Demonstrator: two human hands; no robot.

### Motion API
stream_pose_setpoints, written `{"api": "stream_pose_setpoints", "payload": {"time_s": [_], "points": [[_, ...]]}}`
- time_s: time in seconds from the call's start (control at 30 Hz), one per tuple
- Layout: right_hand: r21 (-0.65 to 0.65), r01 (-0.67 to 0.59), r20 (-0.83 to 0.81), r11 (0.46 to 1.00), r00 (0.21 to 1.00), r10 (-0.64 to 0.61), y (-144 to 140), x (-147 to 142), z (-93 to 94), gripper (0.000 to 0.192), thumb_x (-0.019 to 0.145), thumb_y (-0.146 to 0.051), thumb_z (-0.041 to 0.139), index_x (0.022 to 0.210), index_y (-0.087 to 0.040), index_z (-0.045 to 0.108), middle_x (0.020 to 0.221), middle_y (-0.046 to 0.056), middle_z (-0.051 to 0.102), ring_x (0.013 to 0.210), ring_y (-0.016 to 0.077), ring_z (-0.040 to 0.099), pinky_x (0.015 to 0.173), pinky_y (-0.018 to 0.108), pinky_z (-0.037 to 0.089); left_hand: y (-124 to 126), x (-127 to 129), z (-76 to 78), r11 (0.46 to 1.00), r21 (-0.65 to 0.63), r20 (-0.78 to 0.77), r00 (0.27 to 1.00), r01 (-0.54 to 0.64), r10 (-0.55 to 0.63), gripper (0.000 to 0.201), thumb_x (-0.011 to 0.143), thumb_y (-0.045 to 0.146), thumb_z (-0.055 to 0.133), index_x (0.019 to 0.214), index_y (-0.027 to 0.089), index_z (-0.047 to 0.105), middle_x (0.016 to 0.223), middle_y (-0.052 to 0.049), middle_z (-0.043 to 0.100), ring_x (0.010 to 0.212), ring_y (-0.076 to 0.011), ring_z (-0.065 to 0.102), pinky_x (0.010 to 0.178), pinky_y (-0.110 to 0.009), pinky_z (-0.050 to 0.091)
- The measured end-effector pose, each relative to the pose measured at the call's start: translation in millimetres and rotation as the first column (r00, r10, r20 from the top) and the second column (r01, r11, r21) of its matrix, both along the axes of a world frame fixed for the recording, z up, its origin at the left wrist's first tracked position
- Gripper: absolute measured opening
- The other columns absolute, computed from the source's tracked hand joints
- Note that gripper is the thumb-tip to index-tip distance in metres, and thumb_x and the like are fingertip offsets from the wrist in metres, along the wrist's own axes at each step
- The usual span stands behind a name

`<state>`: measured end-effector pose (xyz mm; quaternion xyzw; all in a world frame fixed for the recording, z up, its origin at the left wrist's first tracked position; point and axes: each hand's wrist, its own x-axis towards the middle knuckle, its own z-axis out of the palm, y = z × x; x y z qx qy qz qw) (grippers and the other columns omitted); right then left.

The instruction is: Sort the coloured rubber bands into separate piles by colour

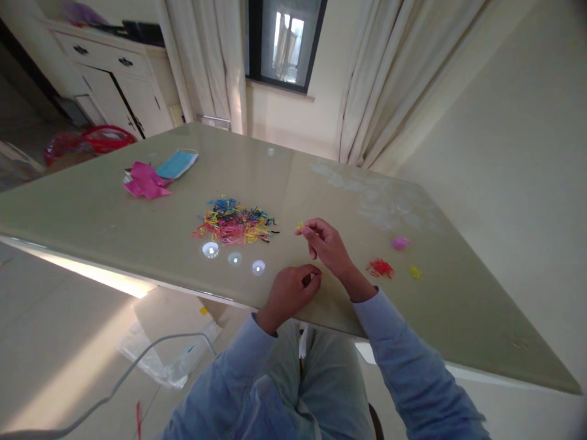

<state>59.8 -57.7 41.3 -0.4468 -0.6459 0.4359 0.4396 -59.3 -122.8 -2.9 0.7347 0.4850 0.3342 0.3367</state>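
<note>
While the right hand [326, 244] is raised just above the table [114, 214], its thumb and forefinger are pinched together on a small yellow rubber band [300, 226] at the fingertips. The left hand [290, 292] rests on the table near its front edge, fingers curled in towards the thumb; whether it holds anything there cannot be told. Both wrists come out of light blue sleeves [413, 360].

Just to the left of the pinched band lies a loose heap of rubber bands [233, 223] in yellow, pink, blue, red and black, spread flat on the tabletop. On the other side of the right hand, near its wrist, sits a small cluster of red bands [380, 267], with a few yellow bands [416, 272] a little farther right and a small pink clump [400, 243] behind them.

Three bright spots of reflected light [234, 258] show on the glossy surface in front of the heap. Well apart, towards the far left of the table, a crumpled pink paper [145, 181] lies touching a blue face mask [178, 164]. Cream curtains [394, 79] hang beside a dark window [284, 43] behind the table.
</note>
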Motion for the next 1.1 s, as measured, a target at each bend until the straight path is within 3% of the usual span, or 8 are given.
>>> {"api": "stream_pose_setpoints", "payload": {"time_s": [0.2,0.33,0.5,0.67,0.87,1.1], "points": [[0.089,0.192,0.122,0.977,0.972,-0.202,-47,55,6.6,0.031,0.091,-0.050,0.058,0.091,-0.019,0.060,0.088,0.003,0.070,0.041,0.0044,0.046,0.037,0.019,0.036,0,-3,-3.0,1.000,-0.003,0.045,0.999,-0.004,0.004,0.025,0.090,0.032,0.054,0.090,0.019,0.075,0.059,0.002,0.061,0.055,-0.0109,0.052,0.059,-0.024,0.034],[0.123,0.290,0.096,0.949,0.948,-0.302,-76,82,6.4,0.027,0.092,-0.047,0.058,0.092,-0.020,0.060,0.078,0.002,0.070,0.039,0.0055,0.046,0.037,0.019,0.036,1,-4,-5.8,1.000,-0.007,0.071,0.997,-0.014,0.015,0.028,0.090,0.036,0.053,0.090,0.017,0.074,0.056,0.003,0.057,0.053,-0.0103,0.050,0.057,-0.023,0.033],[0.218,0.431,-0.005,0.875,0.898,-0.441,-103,101,2.9,0.022,0.093,-0.042,0.059,0.094,-0.020,0.060,0.095,0.006,0.074,0.039,0.0043,0.046,0.038,0.020,0.040,1,-4,-6.1,1.000,-0.008,0.075,0.997,-0.028,0.028,0.031,0.089,0.039,0.052,0.089,0.016,0.074,0.059,0.002,0.059,0.054,-0.0104,0.051,0.056,-0.022,0.034],[0.319,0.522,-0.152,0.791,0.852,-0.501,-119,111,1.1,0.015,0.093,-0.034,0.061,0.094,-0.020,0.061,0.093,0.004,0.074,0.038,0.0035,0.046,0.036,0.020,0.037,1,-4,-5.0,0.999,0.018,0.067,0.997,-0.042,0.041,0.034,0.088,0.042,0.053,0.087,0.016,0.074,0.059,0.001,0.062,0.052,-0.0109,0.052,0.053,-0.022,0.035],[0.281,0.593,-0.220,0.755,0.805,-0.551,-130,129,-1.3,0.014,0.091,-0.035,0.064,0.093,-0.021,0.062,0.081,0.001,0.072,0.038,0.0056,0.048,0.036,0.021,0.038,2,-6,-6.8,0.998,0.017,0.077,0.995,-0.067,0.065,0.033,0.087,0.044,0.056,0.087,0.017,0.074,0.071,-0.001,0.071,0.058,-0.0125,0.058,0.057,-0.022,0.041],[0.219,0.695,-0.235,0.684,0.719,-0.655,-133,196,-21.0,0.019,0.089,-0.037,0.065,0.090,-0.018,0.061,0.088,0.004,0.073,0.039,0.0049,0.046,0.040,0.021,0.037,2,-7,-6.2,0.995,-0.004,0.067,0.993,-0.101,0.101,0.037,0.085,0.047,0.057,0.087,0.015,0.074,0.067,-0.002,0.069,0.056,-0.0133,0.058,0.055,-0.023,0.041]]}}
